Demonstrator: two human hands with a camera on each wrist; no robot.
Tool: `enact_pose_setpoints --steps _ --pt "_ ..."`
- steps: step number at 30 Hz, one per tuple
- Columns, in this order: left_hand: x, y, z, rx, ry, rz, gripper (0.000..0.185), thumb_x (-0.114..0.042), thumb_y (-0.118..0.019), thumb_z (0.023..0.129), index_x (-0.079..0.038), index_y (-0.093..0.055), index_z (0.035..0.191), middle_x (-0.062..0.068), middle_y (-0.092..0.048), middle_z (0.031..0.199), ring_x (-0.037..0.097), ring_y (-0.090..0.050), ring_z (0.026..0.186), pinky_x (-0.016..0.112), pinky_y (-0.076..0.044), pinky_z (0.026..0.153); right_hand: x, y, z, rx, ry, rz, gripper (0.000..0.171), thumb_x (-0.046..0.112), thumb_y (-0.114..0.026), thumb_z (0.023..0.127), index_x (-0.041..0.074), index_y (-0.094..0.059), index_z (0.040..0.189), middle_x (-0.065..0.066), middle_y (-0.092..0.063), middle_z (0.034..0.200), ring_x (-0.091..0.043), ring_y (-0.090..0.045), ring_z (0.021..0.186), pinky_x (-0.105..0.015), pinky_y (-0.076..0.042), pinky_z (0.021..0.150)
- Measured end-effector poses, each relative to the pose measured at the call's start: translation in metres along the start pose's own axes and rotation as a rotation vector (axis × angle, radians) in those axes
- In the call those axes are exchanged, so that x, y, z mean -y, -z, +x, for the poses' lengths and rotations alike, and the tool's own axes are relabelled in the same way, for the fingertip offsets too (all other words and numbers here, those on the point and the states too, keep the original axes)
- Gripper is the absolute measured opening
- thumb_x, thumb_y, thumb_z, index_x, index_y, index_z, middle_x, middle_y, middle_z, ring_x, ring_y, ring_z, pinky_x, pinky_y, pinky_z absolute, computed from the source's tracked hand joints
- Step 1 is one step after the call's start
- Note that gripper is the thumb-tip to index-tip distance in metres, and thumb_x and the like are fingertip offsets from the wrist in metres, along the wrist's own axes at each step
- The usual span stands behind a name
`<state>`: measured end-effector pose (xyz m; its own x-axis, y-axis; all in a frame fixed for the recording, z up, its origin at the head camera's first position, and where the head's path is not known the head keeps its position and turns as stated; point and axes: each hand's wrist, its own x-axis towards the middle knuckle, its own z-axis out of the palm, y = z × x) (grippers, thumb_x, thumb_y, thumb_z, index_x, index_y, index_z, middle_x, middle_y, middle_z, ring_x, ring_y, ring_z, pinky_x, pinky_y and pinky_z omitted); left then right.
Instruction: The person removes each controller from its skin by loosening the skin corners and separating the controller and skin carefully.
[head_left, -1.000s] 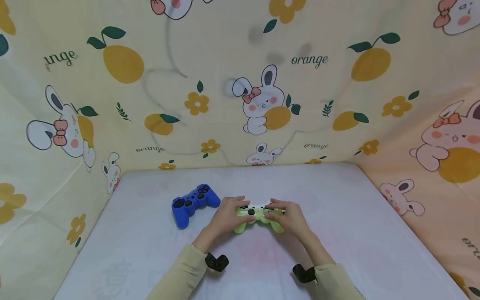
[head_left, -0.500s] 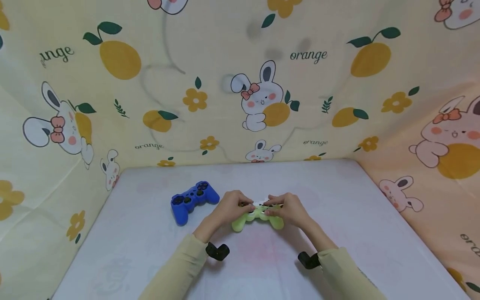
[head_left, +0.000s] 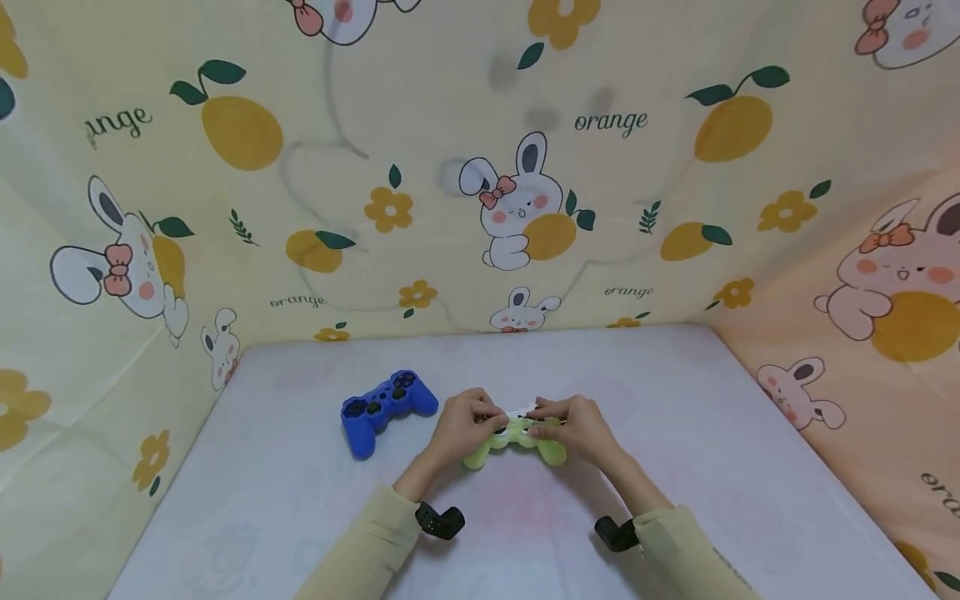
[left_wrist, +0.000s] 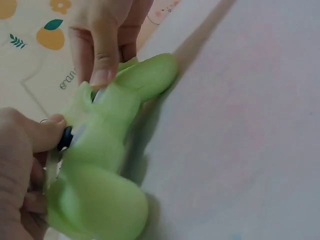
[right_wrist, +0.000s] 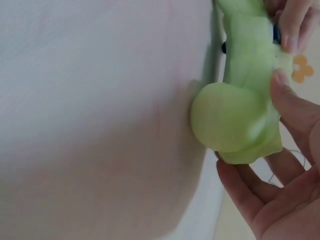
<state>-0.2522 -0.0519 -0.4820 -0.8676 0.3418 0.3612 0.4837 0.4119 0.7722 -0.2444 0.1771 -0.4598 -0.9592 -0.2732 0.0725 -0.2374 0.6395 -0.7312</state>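
Two left fingertips (left_wrist: 50, 134) (now closer together)

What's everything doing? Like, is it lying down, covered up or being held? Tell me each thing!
Green cover: held in both hands, partly over the white controller.
White controller: mostly hidden, a bit showing at its far edge.
Blue controller: face up on the table, not held.
Left hand: pinching the green cover.
Right hand: gripping the green cover.

A pale green controller (head_left: 519, 432) and a black-buttoned blue controller (head_left: 387, 410) contrast with beige sleeves (head_left: 367, 542), a whitish table (head_left: 675, 400) and cream cloth (head_left: 427, 100) printed with white rabbits (head_left: 514, 208) and yellow fruit (head_left: 243, 133).
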Motion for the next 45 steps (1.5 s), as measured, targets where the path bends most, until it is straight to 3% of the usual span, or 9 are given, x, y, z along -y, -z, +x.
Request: enact_pose_setpoints --steps 4,10,16,22,28,33,37,41,45 --pt "0.005 0.0 -0.003 -0.04 -0.003 -0.097 0.005 -0.013 -0.077 0.087 -0.01 -0.08 0.087 -0.006 -0.058 0.077 0.011 -0.052 0.068 0.024 -0.044 0.059 0.0 -0.001 0.0 -0.021 0.017 -0.017 0.03 0.027 -0.086 0.076 0.017 -0.079 0.103 -0.009 -0.064 0.124 -0.033 -0.06 0.114 -0.04 -0.048 0.081" --pt "0.007 0.004 -0.006 -0.02 0.031 -0.158 0.006 -0.016 -0.077 0.087 -0.011 -0.08 0.089 -0.004 -0.059 0.079 0.014 -0.052 0.071 0.024 -0.042 0.061 0.002 -0.003 -0.001 -0.036 0.001 -0.041 0.03 0.026 -0.085 0.076 0.015 -0.079 0.103 -0.01 -0.063 0.125 -0.035 -0.053 0.122 -0.047 -0.047 0.093" --pt "0.01 0.002 -0.013 -0.043 0.044 -0.19 0.007 -0.019 -0.077 0.087 -0.013 -0.081 0.091 -0.003 -0.059 0.079 0.014 -0.052 0.072 0.023 -0.043 0.062 0.003 -0.004 -0.003 -0.036 -0.002 -0.031 0.03 0.026 -0.085 0.076 0.015 -0.079 0.103 -0.012 -0.063 0.124 -0.037 -0.051 0.125 -0.051 -0.043 0.098" --pt "0.012 0.0 -0.018 -0.074 -0.058 -0.219 0.006 -0.014 -0.078 0.086 -0.01 -0.08 0.09 -0.002 -0.058 0.078 0.014 -0.05 0.069 0.023 -0.041 0.059 0.005 -0.003 -0.002 -0.038 -0.005 -0.03 0.029 0.024 -0.086 0.074 0.014 -0.079 0.101 -0.013 -0.063 0.123 -0.037 -0.051 0.124 -0.052 -0.042 0.099" --pt "0.013 0.003 -0.024 -0.03 -0.131 -0.186 0.007 -0.011 -0.078 0.085 -0.007 -0.08 0.091 -0.006 -0.059 0.079 0.011 -0.051 0.068 0.024 -0.043 0.057 0.006 -0.002 -0.002 -0.033 -0.021 -0.028 0.029 0.023 -0.087 0.073 0.015 -0.079 0.099 -0.012 -0.064 0.122 -0.039 -0.049 0.125 -0.053 -0.04 0.101" --pt "0.01 0.008 -0.024 0.016 -0.314 -0.028 0.009 -0.004 -0.078 0.084 -0.004 -0.079 0.093 -0.004 -0.059 0.082 0.009 -0.052 0.07 0.022 -0.045 0.06 0.007 -0.002 -0.002 -0.024 -0.016 -0.019 0.028 0.022 -0.087 0.073 0.014 -0.079 0.1 -0.012 -0.064 0.122 -0.039 -0.049 0.126 -0.051 -0.041 0.099" --pt "0.005 0.01 -0.024 -0.005 -0.491 0.202 0.008 -0.004 -0.079 0.083 -0.004 -0.079 0.091 -0.001 -0.06 0.081 0.009 -0.052 0.072 0.02 -0.046 0.062 0.006 -0.002 -0.003 -0.026 0.002 -0.031 0.029 0.022 -0.087 0.074 0.013 -0.079 0.101 -0.012 -0.064 0.121 -0.039 -0.05 0.124 -0.051 -0.044 0.097" --pt "0.0 0.01 -0.025 -0.08 -0.527 0.375 0.007 -0.011 -0.081 0.082 -0.008 -0.08 0.088 -0.001 -0.061 0.078 0.01 -0.055 0.071 0.02 -0.047 0.063 0.006 -0.001 -0.002 -0.026 0.024 -0.031 0.03 0.022 -0.086 0.074 0.012 -0.078 0.101 -0.013 -0.064 0.122 -0.039 -0.051 0.123 -0.048 -0.046 0.094" --pt "-0.002 0.011 -0.025 -0.108 -0.524 0.458 0.007 -0.014 -0.083 0.081 -0.01 -0.079 0.085 -0.002 -0.064 0.079 0.011 -0.058 0.073 0.023 -0.05 0.066 0.005 -0.001 -0.001 -0.021 0.023 -0.035 0.029 0.023 -0.086 0.075 0.012 -0.079 0.101 -0.012 -0.064 0.121 -0.04 -0.049 0.124 -0.047 -0.047 0.091"
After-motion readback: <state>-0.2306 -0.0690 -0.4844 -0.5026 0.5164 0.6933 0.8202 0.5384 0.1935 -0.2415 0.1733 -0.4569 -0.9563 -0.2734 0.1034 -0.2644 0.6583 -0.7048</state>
